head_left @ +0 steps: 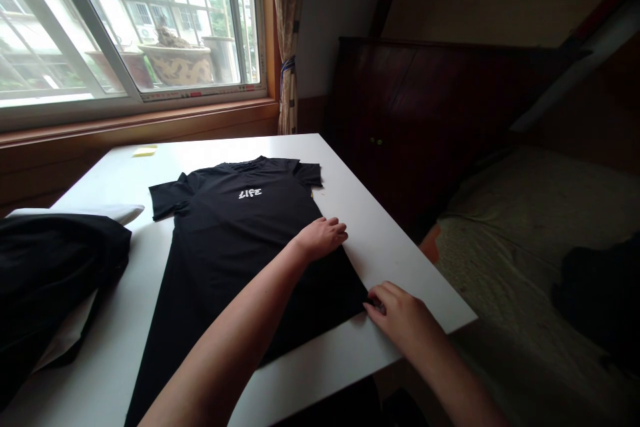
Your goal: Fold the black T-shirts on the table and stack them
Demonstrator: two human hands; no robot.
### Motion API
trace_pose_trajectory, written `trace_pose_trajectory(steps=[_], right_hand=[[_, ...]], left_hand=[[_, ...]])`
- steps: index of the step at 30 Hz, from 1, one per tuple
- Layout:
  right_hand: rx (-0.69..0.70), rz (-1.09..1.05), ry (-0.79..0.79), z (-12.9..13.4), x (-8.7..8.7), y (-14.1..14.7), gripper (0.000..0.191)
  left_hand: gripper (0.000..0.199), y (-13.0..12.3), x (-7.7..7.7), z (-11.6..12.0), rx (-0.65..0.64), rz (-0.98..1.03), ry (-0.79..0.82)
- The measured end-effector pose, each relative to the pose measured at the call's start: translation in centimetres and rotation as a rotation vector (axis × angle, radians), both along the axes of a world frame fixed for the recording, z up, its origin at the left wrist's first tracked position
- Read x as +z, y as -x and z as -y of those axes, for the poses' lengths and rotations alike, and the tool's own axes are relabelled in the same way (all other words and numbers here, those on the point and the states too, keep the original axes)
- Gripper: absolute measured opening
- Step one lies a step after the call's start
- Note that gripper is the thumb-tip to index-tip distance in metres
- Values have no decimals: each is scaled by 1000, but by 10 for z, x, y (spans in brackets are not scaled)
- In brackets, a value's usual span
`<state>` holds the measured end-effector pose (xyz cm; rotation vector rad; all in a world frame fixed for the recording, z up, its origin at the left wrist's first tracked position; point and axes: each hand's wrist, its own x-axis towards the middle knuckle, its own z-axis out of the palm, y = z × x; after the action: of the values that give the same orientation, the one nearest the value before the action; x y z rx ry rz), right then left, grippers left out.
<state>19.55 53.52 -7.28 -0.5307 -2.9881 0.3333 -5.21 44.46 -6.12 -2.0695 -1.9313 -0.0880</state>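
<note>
A black short-sleeved T-shirt (240,240) with white lettering on its chest lies spread out, its collar toward the window. My left hand (325,237) reaches across the shirt to its right side edge, fingers curled down and closed at the cloth; the fingertips are partly hidden. At the bottom right corner of the hem, my right hand (393,307) pinches the fabric between thumb and fingers. My left forearm covers part of the shirt's lower front.
The shirt lies on a white table (405,267). Dark and white clothes (60,267) are heaped at the left. A yellow paper slip (145,151) is near the far edge. Beyond stand a window (150,27), a curtain (288,47) and a dark wooden cabinet (400,107); a cloth-covered bed (520,233) is at right.
</note>
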Motion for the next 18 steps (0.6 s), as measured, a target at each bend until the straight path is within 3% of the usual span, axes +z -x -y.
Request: trace_pose_trajectory(steps=[8,13,18], right_hand=[[-133,164,-127,20,19,10,11],[-108,104,-99,12,13,6,15],[-76,-1,40,-4,7,-2,13]], left_hand=[[20,-3,-1,1,23,-8,-3],[21,-4,-1,1,31,-10,4],[22,-5,0,1,41,-5,13]])
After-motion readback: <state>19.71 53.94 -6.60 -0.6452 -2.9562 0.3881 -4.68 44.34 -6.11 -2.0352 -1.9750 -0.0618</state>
